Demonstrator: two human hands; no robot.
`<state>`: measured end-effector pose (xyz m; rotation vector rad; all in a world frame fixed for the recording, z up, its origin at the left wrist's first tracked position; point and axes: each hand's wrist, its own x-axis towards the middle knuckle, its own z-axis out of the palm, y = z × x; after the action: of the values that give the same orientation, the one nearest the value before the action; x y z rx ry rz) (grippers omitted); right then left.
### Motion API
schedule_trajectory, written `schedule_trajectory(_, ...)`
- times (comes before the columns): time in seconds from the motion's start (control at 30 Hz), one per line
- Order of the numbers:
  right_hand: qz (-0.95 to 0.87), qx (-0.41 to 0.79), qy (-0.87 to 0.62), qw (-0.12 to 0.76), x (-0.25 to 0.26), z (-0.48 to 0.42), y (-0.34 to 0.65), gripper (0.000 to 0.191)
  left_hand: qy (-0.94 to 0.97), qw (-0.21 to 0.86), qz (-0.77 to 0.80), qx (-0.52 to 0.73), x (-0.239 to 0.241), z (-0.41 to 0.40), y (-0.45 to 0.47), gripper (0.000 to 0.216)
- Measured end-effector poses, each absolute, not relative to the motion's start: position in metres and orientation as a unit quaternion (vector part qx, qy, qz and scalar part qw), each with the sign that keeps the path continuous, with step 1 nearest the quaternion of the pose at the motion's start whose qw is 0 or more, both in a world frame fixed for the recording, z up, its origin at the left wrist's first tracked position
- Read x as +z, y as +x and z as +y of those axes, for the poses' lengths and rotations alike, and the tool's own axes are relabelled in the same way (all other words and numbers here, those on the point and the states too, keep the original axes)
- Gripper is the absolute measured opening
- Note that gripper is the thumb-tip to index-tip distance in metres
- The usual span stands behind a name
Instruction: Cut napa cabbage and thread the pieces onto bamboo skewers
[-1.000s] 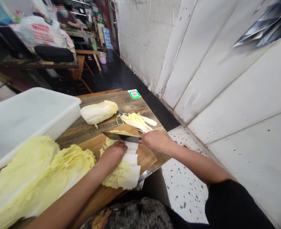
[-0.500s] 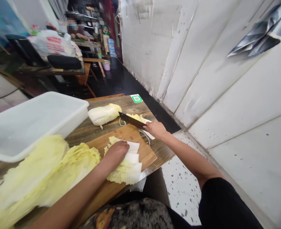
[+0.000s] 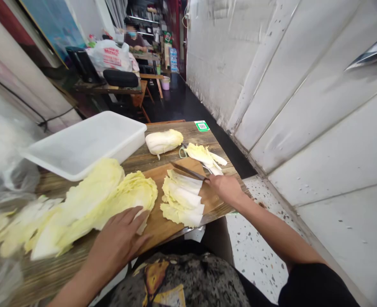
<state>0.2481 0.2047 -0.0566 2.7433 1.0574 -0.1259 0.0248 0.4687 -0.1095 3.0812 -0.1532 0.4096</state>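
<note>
The wooden worktop [image 3: 191, 132] fills the middle and the lower left of the frame, and on it I judge the work to be about in the middle. The white tub [image 3: 124, 147] stands on its far left part, left of the centre of the frame. Below it, at the lower left, the large pale leaves [image 3: 89, 200] lie in a long overlapping row, and they look whole, so this portion seems not yet treated. The cutting board [image 3: 161, 232] is at the centre, and the stacked leaves [image 3: 182, 198] on its right part show straight white ends, which suggests that some cutting is done. The cabbage head [image 3: 163, 141], above the board, looks uncut. Several loose leaf pieces [image 3: 204, 157] lie right of it, beside the green scissors handle [image 3: 182, 151]

About the hands, the left hand [image 3: 120, 232], in the lower middle left, is open, its fingers spread over the right end of the large leaves; it seems to rest on them, but how firmly it presses I cannot tell. The right hand [image 3: 225, 187], right of the centre, is closed around the handle of the knife [image 3: 188, 170], whose blade points to the upper left, along the far side of the stacked leaves; whether the blade touches them I cannot tell
</note>
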Motion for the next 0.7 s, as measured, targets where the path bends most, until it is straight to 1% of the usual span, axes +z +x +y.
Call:
schedule_trajectory(0.1,0.378,-0.053,0.92,0.093,-0.059,0.203,0.233,0.037,0.98,-0.017,-0.019,0.197,-0.132,0.458,0.013,0.04)
schedule_trajectory(0.2,0.394,-0.061,0.913,0.081,-0.059,0.202,0.211,0.034,0.971,-0.041,-0.001,0.236,-0.14,0.456,0.012,0.037)
schedule_trajectory(0.3,0.402,-0.066,0.911,0.066,-0.058,0.204,0.189,0.032,0.97,-0.046,-0.004,0.238,-0.14,0.461,0.014,0.031)
schedule_trajectory(0.43,0.397,-0.067,0.914,0.047,-0.058,0.209,0.178,0.031,0.975,-0.05,0.016,0.218,-0.139,0.464,0.017,0.032)
schedule_trajectory(0.6,0.348,-0.06,0.935,0.027,-0.056,0.203,0.194,0.036,0.975,-0.018,0.026,0.221,-0.122,0.469,0.023,0.032)
schedule_trajectory(0.7,0.316,-0.055,0.947,0.013,-0.056,0.195,0.205,0.034,0.965,0.041,0.052,0.253,-0.097,0.482,0.029,0.034)
